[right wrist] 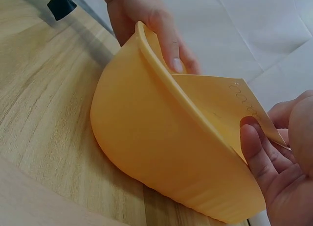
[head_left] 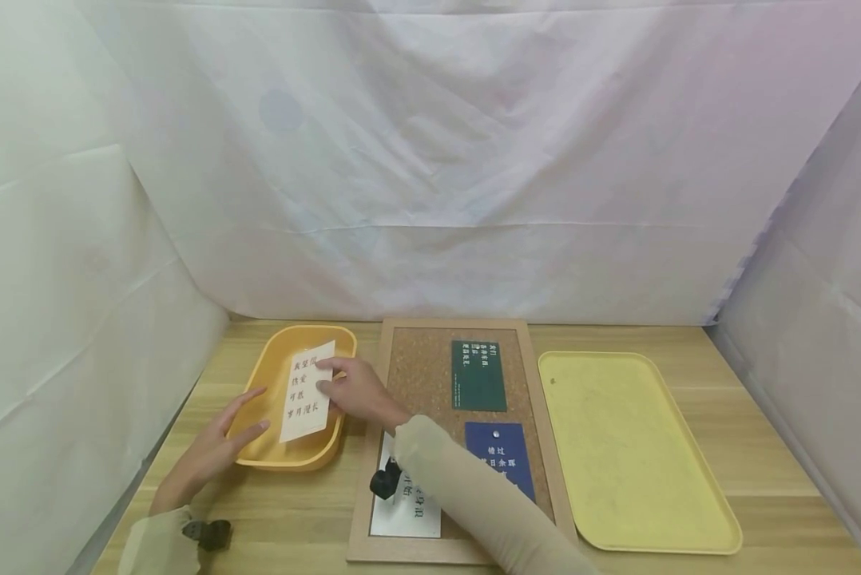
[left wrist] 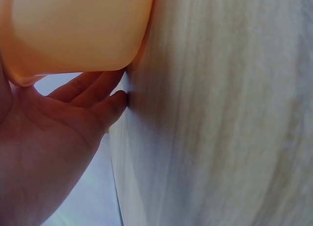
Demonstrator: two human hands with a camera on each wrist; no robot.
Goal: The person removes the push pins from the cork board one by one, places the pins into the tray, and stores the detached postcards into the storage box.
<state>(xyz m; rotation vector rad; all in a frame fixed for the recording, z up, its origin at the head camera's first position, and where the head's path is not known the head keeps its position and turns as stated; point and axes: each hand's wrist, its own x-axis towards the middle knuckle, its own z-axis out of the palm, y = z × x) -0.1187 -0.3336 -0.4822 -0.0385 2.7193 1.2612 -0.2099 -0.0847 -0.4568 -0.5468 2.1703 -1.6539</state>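
In the head view my right hand [head_left: 359,391] pinches a white card [head_left: 308,393] with black handwritten-style characters by its right edge. The card is tilted over an orange-yellow plastic basin [head_left: 281,467], and its lower part dips inside the rim. At the basin's left side my left hand [head_left: 211,449] holds the wall, thumb and a finger over the rim. The left wrist view shows other fingers [left wrist: 105,111] of that hand outside, below the basin wall. From the right wrist, the back of the card [right wrist: 220,96] looks tinted yellow beside the fingers.
A wood-framed cork board [head_left: 416,351] lies right of the basin. It bears a green card [head_left: 479,379], a blue card [head_left: 498,447] with a silver pin, and a white card [head_left: 402,523] partly under my right forearm. A flat yellow tray [head_left: 635,455] lies farther right.
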